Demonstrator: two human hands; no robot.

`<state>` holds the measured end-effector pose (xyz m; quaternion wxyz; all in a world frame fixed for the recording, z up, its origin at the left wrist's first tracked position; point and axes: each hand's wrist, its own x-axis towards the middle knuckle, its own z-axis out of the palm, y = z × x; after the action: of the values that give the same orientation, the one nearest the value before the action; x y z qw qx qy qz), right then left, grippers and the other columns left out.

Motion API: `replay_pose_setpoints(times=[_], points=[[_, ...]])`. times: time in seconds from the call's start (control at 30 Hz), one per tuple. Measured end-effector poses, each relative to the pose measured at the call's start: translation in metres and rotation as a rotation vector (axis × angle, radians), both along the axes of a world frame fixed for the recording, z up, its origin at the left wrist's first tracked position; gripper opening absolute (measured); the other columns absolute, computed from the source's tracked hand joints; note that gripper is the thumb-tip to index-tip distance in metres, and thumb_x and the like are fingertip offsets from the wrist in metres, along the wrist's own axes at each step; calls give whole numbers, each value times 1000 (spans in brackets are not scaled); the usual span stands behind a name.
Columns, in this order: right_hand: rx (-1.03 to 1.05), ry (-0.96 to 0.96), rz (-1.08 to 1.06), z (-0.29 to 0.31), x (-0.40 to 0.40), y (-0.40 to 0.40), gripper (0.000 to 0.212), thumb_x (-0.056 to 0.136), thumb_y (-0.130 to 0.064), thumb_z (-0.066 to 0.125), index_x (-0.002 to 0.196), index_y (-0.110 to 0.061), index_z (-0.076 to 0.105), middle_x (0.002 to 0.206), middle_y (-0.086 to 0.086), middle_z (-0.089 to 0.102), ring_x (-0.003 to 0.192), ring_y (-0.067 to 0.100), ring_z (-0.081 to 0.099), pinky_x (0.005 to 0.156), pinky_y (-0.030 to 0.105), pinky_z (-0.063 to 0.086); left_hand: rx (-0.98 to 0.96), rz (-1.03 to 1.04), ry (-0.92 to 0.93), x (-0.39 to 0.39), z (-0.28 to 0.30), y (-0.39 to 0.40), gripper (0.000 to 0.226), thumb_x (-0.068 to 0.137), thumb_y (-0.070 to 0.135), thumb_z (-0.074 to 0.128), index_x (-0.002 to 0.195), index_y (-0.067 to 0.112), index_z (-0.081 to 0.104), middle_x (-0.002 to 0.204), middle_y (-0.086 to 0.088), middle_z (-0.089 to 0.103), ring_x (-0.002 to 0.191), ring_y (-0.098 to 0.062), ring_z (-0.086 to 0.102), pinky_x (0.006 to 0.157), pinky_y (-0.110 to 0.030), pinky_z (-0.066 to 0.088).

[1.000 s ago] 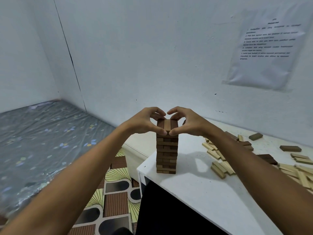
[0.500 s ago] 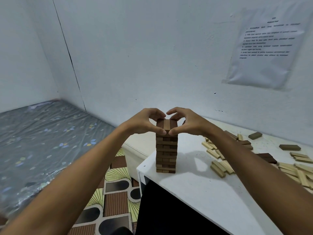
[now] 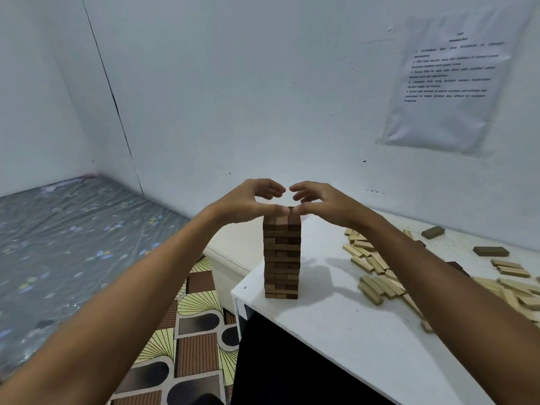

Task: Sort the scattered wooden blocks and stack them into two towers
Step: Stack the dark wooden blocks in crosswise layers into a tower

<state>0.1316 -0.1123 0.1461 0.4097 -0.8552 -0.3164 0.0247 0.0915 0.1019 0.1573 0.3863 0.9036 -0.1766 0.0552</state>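
A tall tower of dark brown wooden blocks (image 3: 282, 258) stands near the left corner of the white table (image 3: 336, 325). My left hand (image 3: 248, 201) and my right hand (image 3: 324, 203) hover just over its top layer, one on each side. The fingers of both are loosely curved and raised, and the thumb tips sit at the top edge of the tower, slightly blurred. Neither hand holds a block. Pale wooden blocks (image 3: 377, 276) lie scattered on the table to the right, partly hidden by my right forearm.
Two loose dark blocks (image 3: 491, 251) lie near the wall at the back right. A printed sheet (image 3: 447, 83) hangs on the wall. Left of the table are a grey mattress (image 3: 73, 238) and a patterned floor mat (image 3: 193, 331). The tower stands close to the table's left edge.
Both hands let go of the top layer they were pinching and rose a little, fingers spreading apart. The tower stays upright and has not moved.
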Motion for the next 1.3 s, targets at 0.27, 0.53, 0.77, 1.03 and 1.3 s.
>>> replay_pose_setpoints(times=[0.27,0.53,0.77,1.03,1.3], points=[[-54,-41,-203,19,-6,-61,46,87,-29,69,130,-20,56,124,2,61,111,15,59,97,36,49,177,-44,-168,20,26,-59,48,82,39,75,123,16,61,121,2,63,111,-11,57,89,-19,47],[-122,29,-429,14,-37,-159,45,87,-26,70,130,-17,57,123,1,58,107,16,61,81,30,52,160,-255,-188,24,22,-165,46,82,33,76,121,13,62,119,-2,65,110,-13,58,71,-4,38],[-270,175,-618,-54,-71,-230,44,86,-31,68,128,-24,57,129,-1,56,112,15,54,89,30,44,282,-323,24,28,-59,-229,51,81,37,75,125,17,59,129,-2,58,118,-17,53,88,-25,40],[-682,264,-842,-160,-105,-263,92,72,-88,13,152,-44,-3,162,4,-17,147,34,-15,117,58,0,537,-19,93,23,-167,-222,80,85,77,34,148,29,24,163,-9,4,149,-33,-5,114,-63,4],[-643,154,-899,-166,-68,-299,65,92,-69,21,151,-42,19,163,2,-3,149,29,-5,117,58,0,357,14,-47,57,-175,-236,85,69,83,15,124,30,54,152,0,33,146,-25,13,114,-64,0]])
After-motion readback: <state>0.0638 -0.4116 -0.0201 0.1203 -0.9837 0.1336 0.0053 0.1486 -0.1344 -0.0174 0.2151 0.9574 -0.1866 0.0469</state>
